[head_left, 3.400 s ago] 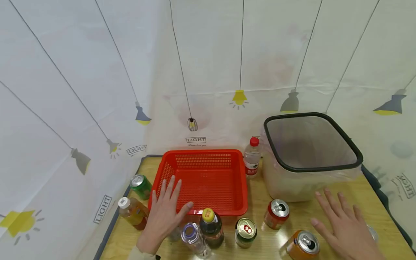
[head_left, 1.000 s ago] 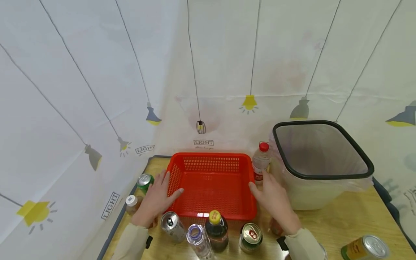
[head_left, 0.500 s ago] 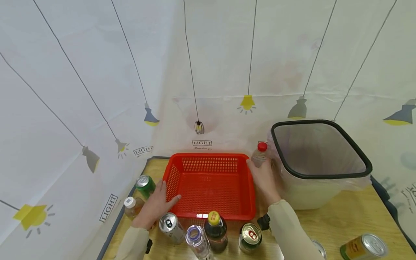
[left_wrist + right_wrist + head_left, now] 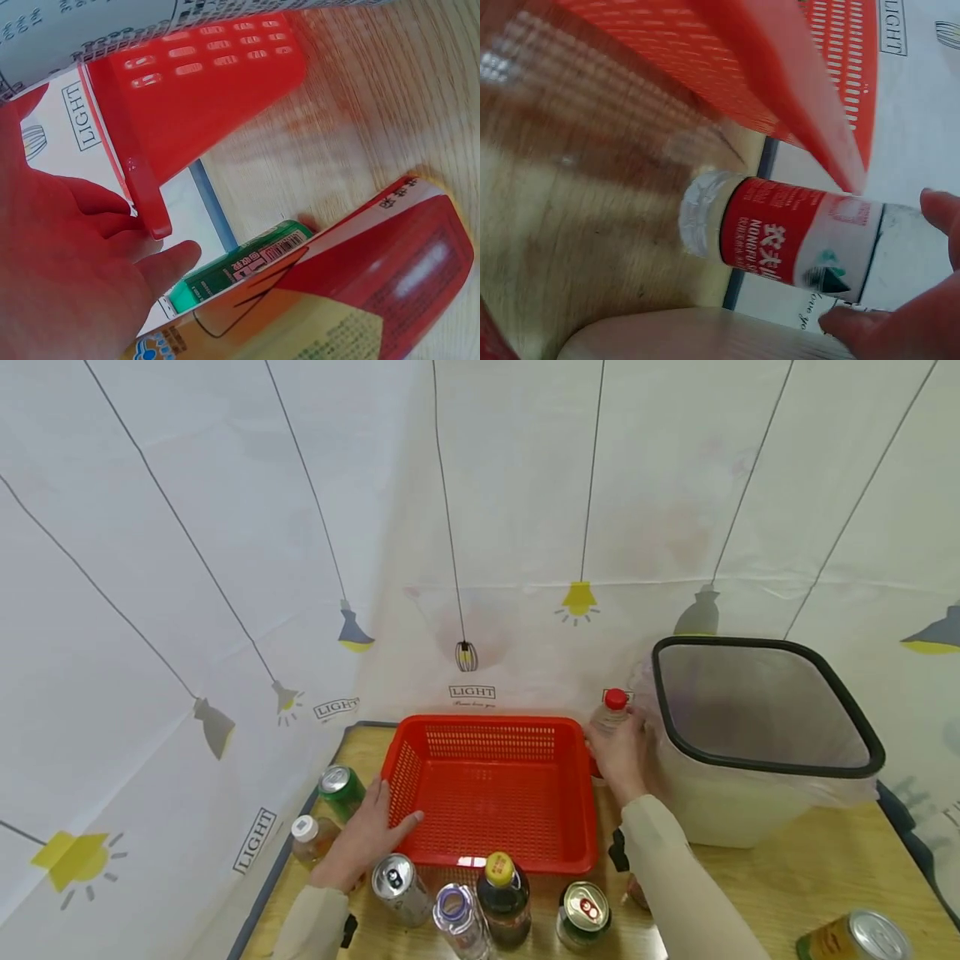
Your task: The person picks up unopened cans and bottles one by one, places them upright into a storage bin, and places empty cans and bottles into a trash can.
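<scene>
My right hand (image 4: 618, 758) grips the upper part of a clear water bottle (image 4: 795, 240) with a red cap (image 4: 616, 699) and a red-and-white label. The bottle stands between a red plastic basket (image 4: 487, 864) and a tall lined bin (image 4: 720, 810); whether its base touches the table cannot be told. At the basket's left rim lies my left hand (image 4: 367, 831), its thumb spread over the inside and its fingers along the outside. Near that hand are a green can (image 4: 341, 793), a white-capped drink bottle (image 4: 307, 835) and a silver can (image 4: 401, 889).
Along the front stand a clear bottle with a purple neck (image 4: 459, 918), a dark yellow-capped bottle (image 4: 504, 902) and a green can with a gold lid (image 4: 583, 914). A yellow can (image 4: 855, 937) is at the right. Behind hangs a patterned cloth (image 4: 510, 635).
Both hands have come in from apart to the basket's sides. My right hand has since moved up onto the water bottle and taken hold of it; my left hand stays at the left rim.
</scene>
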A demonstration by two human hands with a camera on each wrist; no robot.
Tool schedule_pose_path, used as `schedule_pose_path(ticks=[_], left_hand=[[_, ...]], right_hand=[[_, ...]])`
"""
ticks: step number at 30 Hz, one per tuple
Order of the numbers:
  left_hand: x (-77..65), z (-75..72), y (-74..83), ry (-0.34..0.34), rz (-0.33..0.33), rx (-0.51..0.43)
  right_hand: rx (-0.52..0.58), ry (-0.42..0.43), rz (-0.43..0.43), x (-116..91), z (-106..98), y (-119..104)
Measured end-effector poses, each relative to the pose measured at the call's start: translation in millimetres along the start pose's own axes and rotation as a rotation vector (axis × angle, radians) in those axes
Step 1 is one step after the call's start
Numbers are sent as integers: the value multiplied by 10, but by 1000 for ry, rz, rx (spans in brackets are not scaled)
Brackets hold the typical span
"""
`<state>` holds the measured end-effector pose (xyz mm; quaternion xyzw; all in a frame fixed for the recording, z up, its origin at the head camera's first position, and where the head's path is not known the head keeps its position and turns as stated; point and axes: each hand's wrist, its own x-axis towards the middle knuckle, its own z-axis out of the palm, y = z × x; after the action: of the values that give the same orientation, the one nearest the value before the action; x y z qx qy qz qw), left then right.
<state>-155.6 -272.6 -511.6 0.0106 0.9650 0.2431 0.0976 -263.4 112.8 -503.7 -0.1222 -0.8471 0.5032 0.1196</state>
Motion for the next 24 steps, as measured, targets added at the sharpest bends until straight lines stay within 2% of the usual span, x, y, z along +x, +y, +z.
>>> schedule_pose_path(ticks=[7,10,12,16,20,24], left_hand=[[-9,21,26,8,0,-27],[-13,25,34,7,-2,-34],[-14,26,37,9,0,-33],[-22,16,41,14,1,-12],[-27,14,28,7,-8,-1],[-31,6,19,2,-13,-3]], right_hand=[[-141,-29,-34,10,-36,49],[-159,-29,-78,-29,-40,38],[-126,-19,-137,-49,-37,15],[-94,21,-268,-75,-46,-100],[-121,46,-320,-141,-88,-292],[-154,68,-406,-221,-144,-478]])
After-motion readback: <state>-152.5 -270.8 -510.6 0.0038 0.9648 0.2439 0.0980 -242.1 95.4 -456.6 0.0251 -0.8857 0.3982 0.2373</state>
